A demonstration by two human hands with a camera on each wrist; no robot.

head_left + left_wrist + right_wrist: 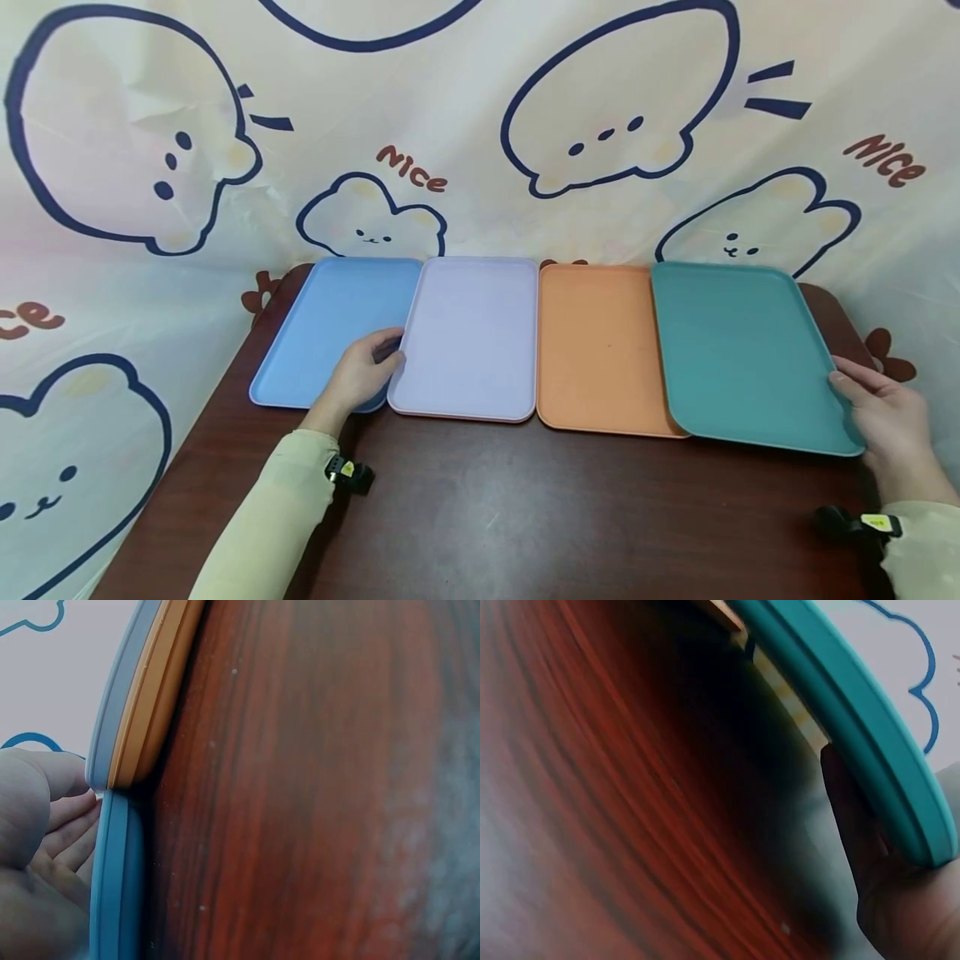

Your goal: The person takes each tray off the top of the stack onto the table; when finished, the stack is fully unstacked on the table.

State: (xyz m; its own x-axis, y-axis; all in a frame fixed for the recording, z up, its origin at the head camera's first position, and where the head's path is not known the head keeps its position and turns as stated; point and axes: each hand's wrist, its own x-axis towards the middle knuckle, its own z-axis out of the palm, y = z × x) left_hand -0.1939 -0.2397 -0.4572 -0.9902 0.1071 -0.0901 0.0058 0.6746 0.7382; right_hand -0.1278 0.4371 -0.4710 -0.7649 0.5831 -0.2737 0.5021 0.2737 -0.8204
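Observation:
My right hand [896,417] grips the right edge of a teal tray [750,358], thumb on top and fingers beneath. That edge is raised off the table in the right wrist view, where the teal rim [862,727] slants over the wood. The tray's left side overlaps an orange tray [600,350]. My left hand [360,371] reaches over a blue tray [345,300], thumb and fingertips at the left edge of a lavender tray [472,333]. Another orange tray [154,697] lies directly under the lavender one in the left wrist view.
The trays stand in a row along the far side of a dark brown wooden table [510,508]. Behind it hangs a pale cloth [465,108] printed with cartoon bears. Black straps with small cameras [351,475] sit on both wrists.

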